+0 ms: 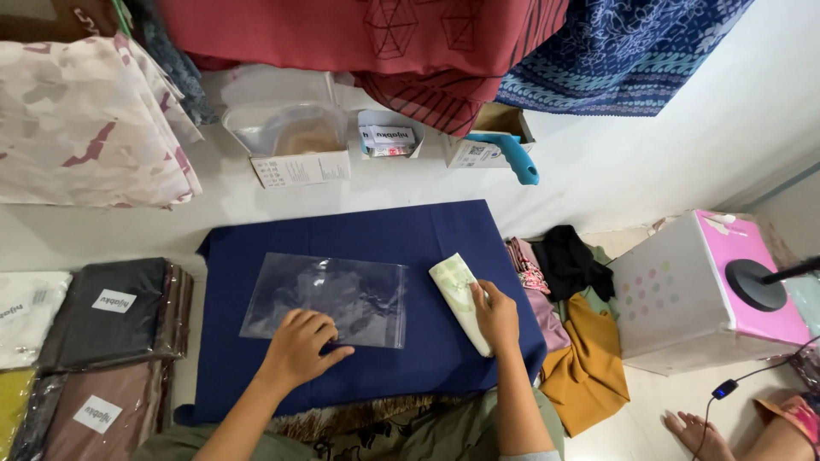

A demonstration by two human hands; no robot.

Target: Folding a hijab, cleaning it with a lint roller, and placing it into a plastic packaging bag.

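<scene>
Hands rest on a dark blue cloth (427, 248). The left hand (299, 346) lies flat, fingers spread, on the near edge of a clear plastic bag (329, 294) in the cloth's middle. Just beside it, the right hand (495, 316) has its grip shut around a folded pale green cloth (457, 290).

A heap of loose garments (574, 316), pink, black, green and mustard, lies on the floor just beside a white box with a pink top (705, 294). Packaged fabrics (102, 341) in clear wrappers stack at the left edge. Against the wall stand a clear plastic tub (286, 128), small cardboard boxes (389, 137) and a blue handle (517, 158). Patterned cloths (615, 51) hang above.
</scene>
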